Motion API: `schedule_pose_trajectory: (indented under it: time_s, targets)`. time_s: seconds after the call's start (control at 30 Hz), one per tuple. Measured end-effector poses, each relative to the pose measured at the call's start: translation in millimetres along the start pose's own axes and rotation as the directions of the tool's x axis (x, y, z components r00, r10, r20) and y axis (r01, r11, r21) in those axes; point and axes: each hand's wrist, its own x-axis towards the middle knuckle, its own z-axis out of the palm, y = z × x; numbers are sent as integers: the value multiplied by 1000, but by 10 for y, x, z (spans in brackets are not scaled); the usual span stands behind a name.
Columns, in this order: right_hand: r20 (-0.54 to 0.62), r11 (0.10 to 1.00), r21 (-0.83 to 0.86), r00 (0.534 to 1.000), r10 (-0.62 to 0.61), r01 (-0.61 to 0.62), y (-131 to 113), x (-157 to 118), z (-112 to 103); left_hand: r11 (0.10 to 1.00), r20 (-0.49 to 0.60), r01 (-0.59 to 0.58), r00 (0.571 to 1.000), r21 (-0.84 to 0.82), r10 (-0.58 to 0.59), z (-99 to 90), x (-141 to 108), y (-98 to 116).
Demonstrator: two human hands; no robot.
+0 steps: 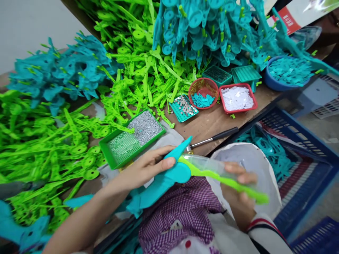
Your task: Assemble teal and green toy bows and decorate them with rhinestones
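Observation:
My left hand is closed on a flat teal plastic part, thumb on top. The part has a pointed tip and a rounded lobe. In my right hand are a long lime-green plastic strip and a clear plastic piece lying along it. The strip's left end meets the teal part near its lobe; whether they are joined I cannot tell. Just beyond my hands lies a hammer with a black handle. A green tray of small silvery metal pieces stands past my left hand.
Piles of lime-green parts and teal parts cover the back and left. Small trays line the table, including a red basket and a red tray of white pieces. A blue crate stands at the right.

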Motion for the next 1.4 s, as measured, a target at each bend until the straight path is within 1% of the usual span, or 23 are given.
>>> schedule_pose_trajectory:
  time_s: [0.07, 0.13, 0.2, 0.3, 0.5, 0.57, 0.63, 0.7, 0.73, 0.77, 0.8, 0.83, 0.87, 0.93, 0.97, 1.03, 1.1, 1.17, 1.2, 1.23, 1.27, 1.33, 1.4]
  targets:
    - [-3, 981, 136, 991, -137, 136, -218, 308, 79, 1000, 13, -5, 1000, -13, 5, 18, 45, -29]
    - [40, 969, 187, 985, -168, 158, -323, 536, 151, 999, 2, -7, 1000, -39, 7, 18, 76, -37]
    - [68, 973, 201, 989, -132, 116, -323, 653, 202, 999, -10, -9, 1000, -52, 9, 3, 93, -30]
    - [65, 973, 222, 995, -76, 60, -235, 685, 223, 999, -19, -23, 1000, -29, 23, -17, 125, -28]
    - [91, 978, 204, 995, 30, -48, -175, 765, 124, 994, -30, 13, 999, -108, -16, -15, 286, -139]
    - [84, 977, 206, 996, 31, -48, -153, 810, 119, 996, 1, -24, 1000, -83, 24, -28, 346, -175]
    - [76, 974, 216, 996, 52, -67, -70, 804, 142, 996, 3, -87, 996, 8, 87, -61, 410, -202]
    - [107, 979, 162, 988, 110, -127, 87, 725, 163, 992, -47, -102, 993, 72, 106, -114, 482, -230]
    - [140, 987, 75, 981, 134, -145, 186, 663, 162, 994, -74, -90, 993, 69, 95, -145, 519, -247]
    - [184, 989, -63, 972, 142, -133, 293, 596, 149, 996, -85, -73, 993, 41, 77, -178, 555, -267]
    - [233, 968, -239, 963, 134, -76, 400, 535, 127, 998, -69, -62, 996, 0, 62, -210, 590, -289]
    - [284, 905, -425, 952, 111, 21, 500, 488, 98, 998, -29, -56, 998, -38, 55, -240, 621, -312]
    - [338, 798, -586, 937, 86, 139, 589, 465, 68, 996, 24, -53, 998, -69, 55, -265, 649, -336]
    - [456, 535, -765, 888, 57, 359, 721, 498, 24, 993, 122, -50, 991, -102, 62, -297, 700, -383]
    - [513, 419, -791, 856, 57, 446, 762, 550, 17, 993, 145, -53, 987, -107, 68, -305, 724, -407]
    - [621, 249, -769, 780, 71, 589, 796, 681, 25, 993, 125, -80, 988, -84, 90, -313, 776, -460]
    - [717, 140, -696, 691, 89, 704, 768, 770, 35, 992, 41, -124, 991, -20, 124, -322, 834, -533]
    - [778, 85, -627, 618, 114, 774, 687, 743, 8, 985, -44, -167, 985, 46, 169, -334, 893, -634]
    - [789, 79, -612, 601, 130, 787, 632, 680, -25, 980, -73, -185, 979, 66, 190, -337, 922, -693]
    - [783, 90, -620, 607, 139, 779, 573, 588, -67, 977, -84, -200, 975, 78, 207, -335, 951, -757]
    - [758, 120, -651, 635, 146, 750, 515, 478, -115, 973, -81, -214, 972, 90, 221, -325, 981, -819]
    - [660, 257, -747, 730, 177, 613, 418, 249, -197, 957, -42, -246, 966, 153, 255, -278, 1043, -929]
    - [526, 466, -803, 810, 260, 372, 370, 74, -222, 912, 5, -289, 954, 290, 300, -201, 1097, -997]
